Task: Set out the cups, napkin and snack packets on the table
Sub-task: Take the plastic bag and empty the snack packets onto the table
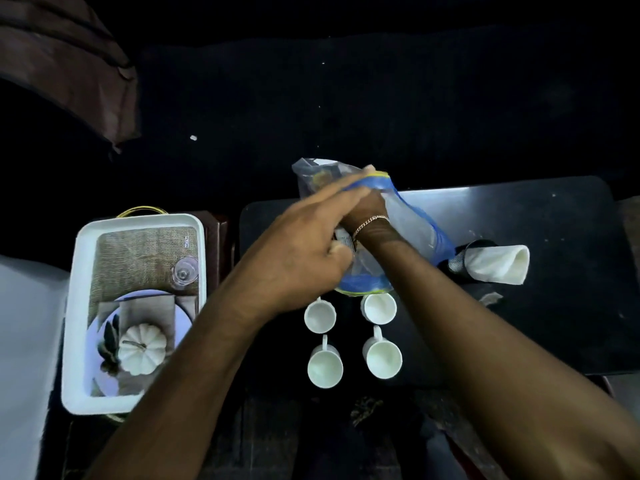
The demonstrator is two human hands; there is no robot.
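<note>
1. Over the dark glossy rectangular table [519,216]: both hands meeting on a clear plastic snack packet with blue and yellow edging [412,230], held up off the surface above the far pair of cups.
2. Left hand [294,261]: reaching in from the lower left, fingers extended across the packet's upper part, thumb side pressed toward the lower part near a small white label. Closed on the packet as far as can be seen; exact finger contact blurred.
3. Right hand [367,209]: mostly hidden behind the left hand and the plastic; thin chain bracelet [370,221] at the wrist. Fingers wrapped around the packet's middle.
4. Packet: tilted, crumpled top corner pointing away and to the left, blue-and-yellow lower edge hanging just above the far cups. Contents hard to make out through the plastic.
5. Four white ceramic handled cups [353,341]: upright on the table in a two-by-two block, near the table's front edge, close together but apart.
6. Rolled white cloth napkin [498,265]: sticking out of a dark mesh cylindrical holder [460,258], which lies tilted on the table to the right of the packet.
7. Left of the table, apart from it: white rectangular tray [74,306] with a printed picture on its base (woven mat, plate, pale pumpkin). Small clear upturned glass [185,270] resting inside near the right wall.
8. Background dark; brown fabric [69,64] at upper left.
</note>
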